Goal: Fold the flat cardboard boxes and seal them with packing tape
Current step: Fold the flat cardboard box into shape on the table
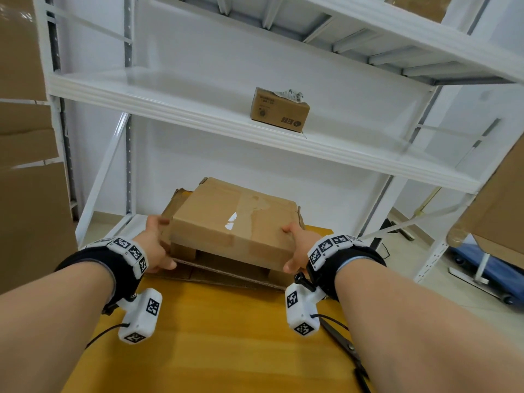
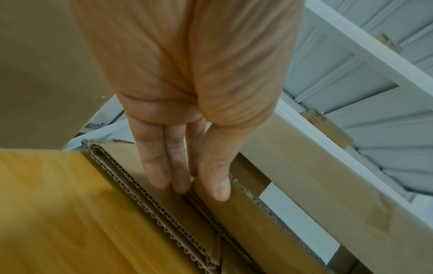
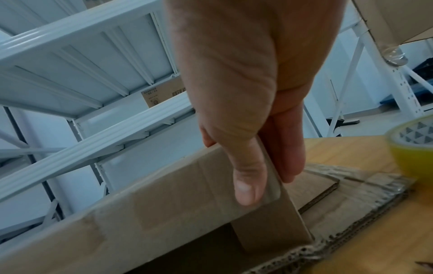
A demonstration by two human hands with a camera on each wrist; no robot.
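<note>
Head view: cardboard box (image 1: 232,222) at far edge of wooden table (image 1: 226,336), partly opened up, long axis running left-right, open side facing near, top panel tilted up toward shelf rack (image 1: 255,131). Sits on flat cardboard sheets (image 1: 221,275). Left hand (image 1: 154,246) grips left end, thumb on top, fingers underneath. Right hand (image 1: 297,248) pinches right end flap, thumb outside, fingers behind. Right wrist view: tape roll (image 3: 414,148) on table just right of box. Scissors (image 1: 348,350) near right forearm. Small box (image 1: 279,109) on middle shelf.
</note>
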